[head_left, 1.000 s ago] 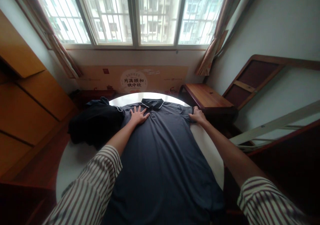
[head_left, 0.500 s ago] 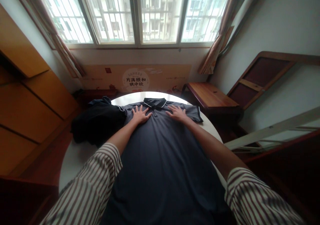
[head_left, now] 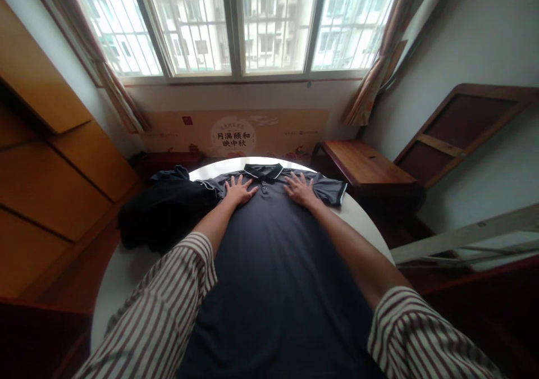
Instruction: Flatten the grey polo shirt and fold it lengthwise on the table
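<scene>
Shirt (head_left: 272,266) is lying under left hand (head_left: 240,192) and right hand (head_left: 300,190) (spread flat, gripping nothing). Any uneven push is risking creases, perhaps shadow-hidden.

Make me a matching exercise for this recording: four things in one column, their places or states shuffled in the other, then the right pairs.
Things
1. left hand
2. dark cloth pile
3. collar
4. right hand

Places and states
A. at the far edge of the shirt, black with a white line along its rim
B. fingers spread on the shirt, to the right of the buttons
C. fingers spread on the shirt, to the left of the buttons
D. heaped on the white table, left of the shirt's body

Pairs: 1-C, 2-D, 3-A, 4-B
</scene>
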`<state>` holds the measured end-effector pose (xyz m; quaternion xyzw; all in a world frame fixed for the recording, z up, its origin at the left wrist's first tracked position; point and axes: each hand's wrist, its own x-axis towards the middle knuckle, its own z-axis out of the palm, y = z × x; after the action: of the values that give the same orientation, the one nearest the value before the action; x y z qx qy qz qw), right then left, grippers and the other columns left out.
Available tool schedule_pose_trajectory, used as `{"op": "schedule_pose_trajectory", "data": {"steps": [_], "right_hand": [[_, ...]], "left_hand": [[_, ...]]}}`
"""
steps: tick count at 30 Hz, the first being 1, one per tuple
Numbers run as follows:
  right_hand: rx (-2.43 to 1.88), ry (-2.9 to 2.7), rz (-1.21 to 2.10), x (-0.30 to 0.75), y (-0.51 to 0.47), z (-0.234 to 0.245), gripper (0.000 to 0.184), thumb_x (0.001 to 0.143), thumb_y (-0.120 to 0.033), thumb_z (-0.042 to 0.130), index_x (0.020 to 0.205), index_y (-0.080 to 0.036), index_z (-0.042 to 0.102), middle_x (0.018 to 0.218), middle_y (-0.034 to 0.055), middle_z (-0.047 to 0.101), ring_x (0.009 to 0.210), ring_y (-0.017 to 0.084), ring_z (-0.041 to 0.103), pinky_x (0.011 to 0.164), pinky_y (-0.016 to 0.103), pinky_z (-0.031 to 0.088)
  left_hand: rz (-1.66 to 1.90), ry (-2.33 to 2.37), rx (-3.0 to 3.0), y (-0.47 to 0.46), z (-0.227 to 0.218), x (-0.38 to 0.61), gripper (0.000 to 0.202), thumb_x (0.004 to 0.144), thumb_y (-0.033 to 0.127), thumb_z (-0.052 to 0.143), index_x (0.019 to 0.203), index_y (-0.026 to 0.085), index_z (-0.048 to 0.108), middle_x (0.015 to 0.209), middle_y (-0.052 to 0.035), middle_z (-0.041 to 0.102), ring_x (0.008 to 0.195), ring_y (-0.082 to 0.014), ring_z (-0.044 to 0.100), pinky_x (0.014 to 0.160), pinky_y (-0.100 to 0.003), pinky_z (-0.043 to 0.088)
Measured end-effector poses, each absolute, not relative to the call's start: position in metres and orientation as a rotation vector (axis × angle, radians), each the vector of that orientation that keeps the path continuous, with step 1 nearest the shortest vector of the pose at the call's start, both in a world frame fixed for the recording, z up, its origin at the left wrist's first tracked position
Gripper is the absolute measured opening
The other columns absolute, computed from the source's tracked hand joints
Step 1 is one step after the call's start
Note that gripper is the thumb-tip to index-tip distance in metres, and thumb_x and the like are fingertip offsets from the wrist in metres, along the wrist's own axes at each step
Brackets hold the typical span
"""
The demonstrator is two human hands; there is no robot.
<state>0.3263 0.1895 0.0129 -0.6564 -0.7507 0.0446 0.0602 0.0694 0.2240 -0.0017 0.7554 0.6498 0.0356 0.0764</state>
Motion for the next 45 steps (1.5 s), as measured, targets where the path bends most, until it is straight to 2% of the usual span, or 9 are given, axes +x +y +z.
{"op": "schedule_pose_trajectory", "data": {"steps": [5, 8, 11, 15, 18, 27, 32, 38, 45], "right_hand": [[-1.498, -2.528, 0.13, 0.335, 0.085, 0.035, 0.044, 0.095, -0.034, 0.051, 0.133, -0.013, 0.059, 0.146, 0.0159, 0.05, 0.134, 0.029, 0.046, 0.115, 0.046, 0.033], [-1.298, -2.566, 0.336, 0.359, -0.008, 0.053, 0.043, 0.095, -0.044, 0.053, 0.128, -0.019, 0.063, 0.133, 0.0119, 0.06, 0.121, 0.025, 0.058, 0.107, 0.038, 0.046], [-1.349, -2.529, 0.458, 0.392, -0.094, 0.059, 0.045, 0.091, -0.049, 0.06, 0.128, -0.024, 0.064, 0.136, 0.0108, 0.059, 0.123, 0.025, 0.058, 0.105, 0.04, 0.049], [-1.444, -2.488, 0.354, 0.426, -0.168, 0.035, 0.065, 0.081, -0.048, 0.071, 0.141, -0.032, 0.053, 0.148, 0.0096, 0.049, 0.135, 0.031, 0.047, 0.107, 0.049, 0.048], [-1.448, -2.451, 0.235, 0.436, -0.191, 0.007, 0.061, 0.087, -0.033, 0.064, 0.145, -0.036, 0.047, 0.145, 0.0069, 0.052, 0.134, 0.029, 0.049, 0.105, 0.048, 0.051], [-1.337, -2.305, -0.103, 0.428, -0.185, 0.006, 0.047, 0.078, -0.001, 0.043, 0.106, -0.026, 0.07, 0.096, 0.0081, 0.071, 0.091, 0.024, 0.067, 0.085, 0.039, 0.058], [-1.234, -2.347, -0.213, 0.424, -0.188, 0.019, 0.041, 0.067, 0.005, 0.041, 0.088, -0.02, 0.066, 0.086, 0.0067, 0.067, 0.082, 0.022, 0.063, 0.076, 0.034, 0.055], [-1.343, -2.254, 0.125, 0.425, -0.192, 0.017, 0.031, 0.077, -0.004, 0.042, 0.083, -0.022, 0.067, 0.087, 0.0065, 0.068, 0.081, 0.021, 0.064, 0.078, 0.035, 0.055], [-1.634, -1.183, 0.716, 0.436, -0.038, 0.038, 0.021, 0.08, -0.016, 0.057, 0.099, -0.015, 0.067, 0.097, 0.0074, 0.069, 0.086, 0.019, 0.067, 0.082, 0.031, 0.056]], "left_hand": [[0.36, 1.796, 2.369, 0.199, 0.017, 0.073, 0.056, 0.097, 0.053, 0.037, 0.147, 0.027, 0.045, 0.156, -0.0064, 0.038, 0.146, -0.0334, 0.025, 0.118, -0.054, 0.02], [0.613, 1.484, 2.465, 0.151, 0.033, 0.069, 0.042, 0.098, 0.035, 0.041, 0.134, 0.021, 0.057, 0.139, -0.008, 0.056, 0.132, -0.0216, 0.048, 0.115, -0.037, 0.034], [0.644, 1.116, 2.495, 0.067, 0.045, 0.046, 0.033, 0.098, 0.035, 0.044, 0.121, 0.023, 0.064, 0.121, -0.0081, 0.065, 0.114, -0.0201, 0.061, 0.104, -0.034, 0.046], [0.432, 0.81, 2.6, -0.059, 0.045, -0.008, 0.032, 0.094, 0.039, 0.055, 0.123, 0.03, 0.065, 0.115, -0.0082, 0.068, 0.106, -0.0212, 0.063, 0.097, -0.037, 0.051], [0.35, 0.8, 2.655, -0.121, 0.032, -0.047, 0.057, 0.083, 0.045, 0.07, 0.137, 0.033, 0.056, 0.124, -0.0097, 0.066, 0.114, -0.0261, 0.06, 0.098, -0.043, 0.053], [0.432, 1.032, 2.764, -0.152, 0.006, -0.073, 0.053, 0.082, -0.001, 0.042, 0.123, 0.024, 0.063, 0.105, -0.0091, 0.068, 0.094, -0.0224, 0.063, 0.084, -0.036, 0.057], [0.386, 1.09, 2.754, -0.161, 0.021, -0.066, 0.025, 0.084, 0.001, 0.042, 0.088, 0.019, 0.059, 0.084, -0.0059, 0.063, 0.076, -0.02, 0.06, 0.067, -0.03, 0.053], [0.147, 1.004, 2.676, -0.169, 0.049, -0.063, 0.011, 0.089, 0.017, 0.051, 0.093, 0.02, 0.061, 0.087, -0.0034, 0.066, 0.076, -0.0178, 0.063, 0.068, -0.028, 0.048], [0.39, 0.937, 2.802, -0.087, 0.061, -0.003, 0.031, 0.101, 0.029, 0.041, 0.085, 0.018, 0.065, 0.081, -0.0056, 0.065, 0.077, -0.018, 0.062, 0.076, -0.033, 0.048]]}}
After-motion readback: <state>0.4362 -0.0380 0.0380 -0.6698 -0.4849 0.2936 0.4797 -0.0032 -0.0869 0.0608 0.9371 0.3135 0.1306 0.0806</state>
